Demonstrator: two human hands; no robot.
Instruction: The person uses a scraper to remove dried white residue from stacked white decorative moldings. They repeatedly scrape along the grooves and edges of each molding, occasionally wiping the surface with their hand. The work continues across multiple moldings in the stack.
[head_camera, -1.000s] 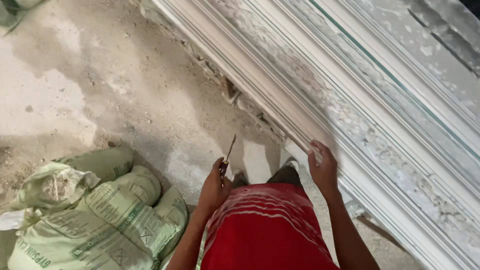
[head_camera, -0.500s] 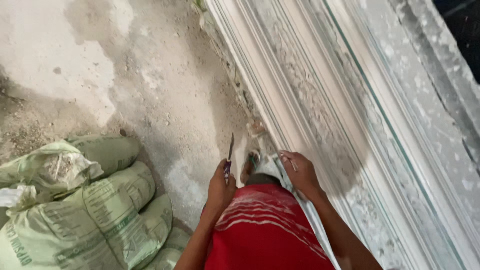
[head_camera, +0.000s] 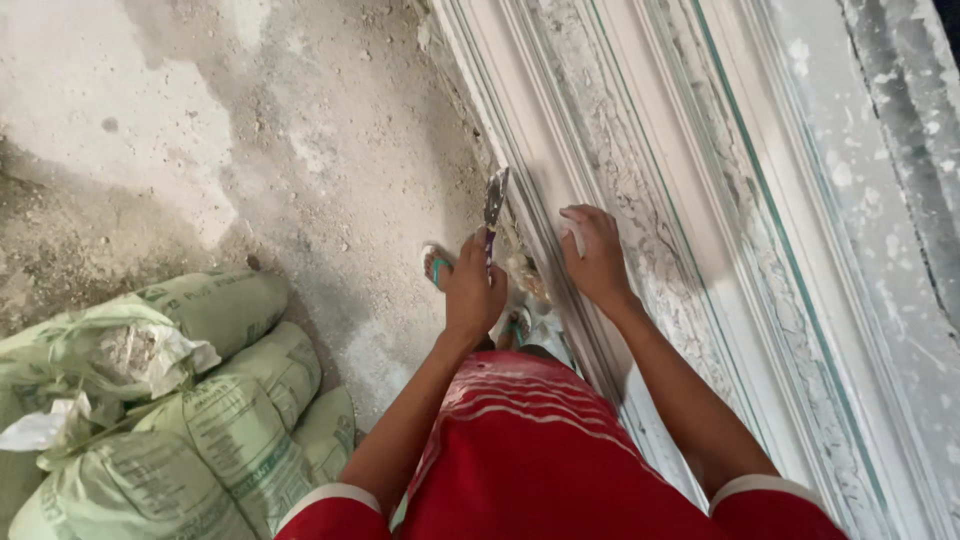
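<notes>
Looking down, head view: standing on a dusty grey concrete floor (head_camera: 330, 150) beside a long white moulded plaster cornice (head_camera: 640, 130) lying along the right.
Left hand (head_camera: 474, 290): clenched around the purple handle of a narrow metal putty knife (head_camera: 493, 205), blade pointing up toward the near edge of the cornice, seemingly just off it.
Right hand (head_camera: 598, 255): fingers pressed on a rib of the cornice; something small and white seems held under the fingertips, not clear what.
Step in hand: probably smoothing or scraping the moulding edge.
Next move calls for: bringing the blade flat onto the rib, steady support from the other hand.
Containers: green woven sacks (head_camera: 200, 400) stacked at lower left, one torn open at the top; contents not visible.
Feet: teal sandals (head_camera: 437, 268) just below the hands.
</notes>
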